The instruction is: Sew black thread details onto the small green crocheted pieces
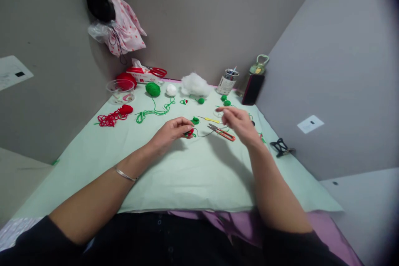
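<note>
My left hand is closed on a small red crocheted piece with green and white bits, just above the table. A thin dark thread runs from it to the right, passing the snips and reaching below my right hand. That hand is raised, thumb and index finger pinched together; whatever they hold is too small to make out. Orange-handled thread snips lie between the hands, blades pointing left. Behind them rests a yellow-handled crochet hook. A green crocheted piece lies just beyond my left fingertips.
Green yarn, white yarn, stuffing and a tissue box line the back. Red yarn and a clear tub stand left. A pen tin, bottle, phone and black clip are right.
</note>
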Demonstrator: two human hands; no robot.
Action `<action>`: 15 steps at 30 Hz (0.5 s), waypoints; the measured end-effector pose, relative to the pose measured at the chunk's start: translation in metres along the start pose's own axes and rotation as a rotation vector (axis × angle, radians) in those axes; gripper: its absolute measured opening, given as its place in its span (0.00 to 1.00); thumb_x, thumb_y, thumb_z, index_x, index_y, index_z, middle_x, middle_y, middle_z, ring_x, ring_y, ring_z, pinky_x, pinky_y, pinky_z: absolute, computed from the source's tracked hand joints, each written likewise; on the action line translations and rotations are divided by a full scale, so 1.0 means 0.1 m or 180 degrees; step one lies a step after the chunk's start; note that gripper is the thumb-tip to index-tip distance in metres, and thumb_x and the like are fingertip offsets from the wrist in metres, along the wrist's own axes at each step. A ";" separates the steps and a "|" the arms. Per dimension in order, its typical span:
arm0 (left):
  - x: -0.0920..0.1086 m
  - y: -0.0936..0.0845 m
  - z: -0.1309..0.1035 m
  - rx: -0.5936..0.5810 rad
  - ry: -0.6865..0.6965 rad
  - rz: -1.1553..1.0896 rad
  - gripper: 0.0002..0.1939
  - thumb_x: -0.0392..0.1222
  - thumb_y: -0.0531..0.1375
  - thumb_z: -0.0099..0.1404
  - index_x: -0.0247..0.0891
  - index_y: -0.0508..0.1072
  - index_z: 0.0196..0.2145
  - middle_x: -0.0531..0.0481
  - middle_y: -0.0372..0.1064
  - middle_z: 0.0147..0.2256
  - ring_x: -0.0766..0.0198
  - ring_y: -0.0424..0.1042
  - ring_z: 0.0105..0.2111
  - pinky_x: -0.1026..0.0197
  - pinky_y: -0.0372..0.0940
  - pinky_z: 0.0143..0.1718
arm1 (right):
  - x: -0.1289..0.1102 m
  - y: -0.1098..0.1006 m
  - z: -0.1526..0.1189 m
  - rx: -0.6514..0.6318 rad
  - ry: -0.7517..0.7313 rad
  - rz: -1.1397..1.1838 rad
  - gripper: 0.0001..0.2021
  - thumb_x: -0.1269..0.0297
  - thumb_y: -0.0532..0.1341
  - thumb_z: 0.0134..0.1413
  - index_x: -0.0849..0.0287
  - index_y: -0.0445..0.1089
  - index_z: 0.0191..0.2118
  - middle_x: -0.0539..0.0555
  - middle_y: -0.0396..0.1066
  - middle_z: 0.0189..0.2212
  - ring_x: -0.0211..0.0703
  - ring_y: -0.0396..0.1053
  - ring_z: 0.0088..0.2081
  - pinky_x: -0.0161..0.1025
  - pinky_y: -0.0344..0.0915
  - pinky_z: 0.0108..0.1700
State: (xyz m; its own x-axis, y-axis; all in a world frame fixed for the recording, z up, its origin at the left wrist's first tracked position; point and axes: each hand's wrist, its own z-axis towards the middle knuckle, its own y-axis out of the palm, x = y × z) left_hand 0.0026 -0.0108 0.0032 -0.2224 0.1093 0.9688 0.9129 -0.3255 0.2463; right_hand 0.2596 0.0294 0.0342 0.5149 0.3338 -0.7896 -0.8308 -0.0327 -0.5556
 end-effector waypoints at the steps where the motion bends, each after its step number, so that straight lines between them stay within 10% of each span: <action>1: -0.01 0.00 0.00 0.0036 0.0039 0.0027 0.15 0.47 0.68 0.59 0.35 0.74 0.39 0.51 0.71 0.34 0.65 0.72 0.33 0.57 0.65 0.44 | -0.11 0.13 -0.04 -0.0397 0.0040 0.0370 0.20 0.51 0.54 0.64 0.63 0.74 0.43 0.49 0.63 0.22 0.36 0.56 0.24 0.36 0.55 0.29; 5: -0.05 0.01 0.00 0.0115 0.0225 0.0098 0.15 0.47 0.67 0.60 0.35 0.71 0.38 0.52 0.71 0.32 0.65 0.72 0.33 0.59 0.65 0.41 | -0.32 0.52 -0.17 -0.1108 0.0112 0.0892 0.20 0.47 0.59 0.60 0.63 0.74 0.39 0.46 0.57 0.20 0.34 0.53 0.23 0.34 0.50 0.26; 15: -0.07 0.01 0.02 0.0017 0.0211 0.0100 0.16 0.53 0.63 0.65 0.36 0.71 0.37 0.51 0.72 0.33 0.64 0.75 0.34 0.57 0.68 0.45 | -0.31 0.59 -0.19 -0.0902 0.0490 0.1300 0.13 0.55 0.65 0.53 0.61 0.71 0.31 0.44 0.56 0.18 0.31 0.49 0.22 0.34 0.44 0.24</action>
State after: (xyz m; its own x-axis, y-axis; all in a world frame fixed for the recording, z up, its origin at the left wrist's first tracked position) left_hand 0.0054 -0.0102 -0.0038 -0.2157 0.0367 0.9758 0.9215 -0.3228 0.2158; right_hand 0.1985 -0.0005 0.0216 0.2035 0.0987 -0.9741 -0.8916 -0.3924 -0.2261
